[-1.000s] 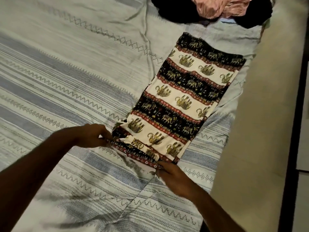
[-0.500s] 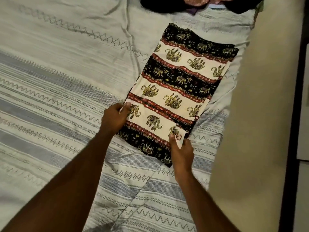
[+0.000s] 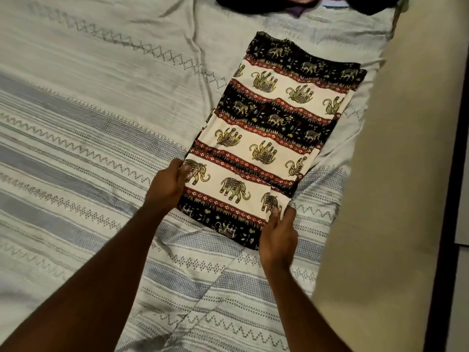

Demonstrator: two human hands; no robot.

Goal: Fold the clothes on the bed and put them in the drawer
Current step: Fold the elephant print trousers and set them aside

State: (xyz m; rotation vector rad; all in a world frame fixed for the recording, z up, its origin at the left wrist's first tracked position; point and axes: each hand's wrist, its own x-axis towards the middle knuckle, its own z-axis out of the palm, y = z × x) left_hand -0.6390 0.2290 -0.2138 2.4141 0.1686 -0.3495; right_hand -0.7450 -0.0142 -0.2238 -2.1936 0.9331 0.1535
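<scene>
Elephant-print garment [image 3: 274,138] lies flat on the bedspread [image 3: 88,123], right of centre, long axis running 7 to 1 o'clock, near end doubled over. Left hand [image 3: 167,186] at its 9 o'clock edge, thumb on top, pinching the fold. Right hand [image 3: 278,235] at its 5 o'clock corner, thumb and fingers pinching cloth. Dark clothes pile [image 3: 253,5] at 12 o'clock. Bare mattress edge [image 3: 393,174] at 3 o'clock.

Clothes pile [image 3: 256,5] at the bed's far edge: cut off by the top frame edge, garments not identifiable. Left hand [image 3: 166,186] fingers hidden under the garment's [image 3: 269,138] left edge. Both forearms cut off at the bottom frame edge
</scene>
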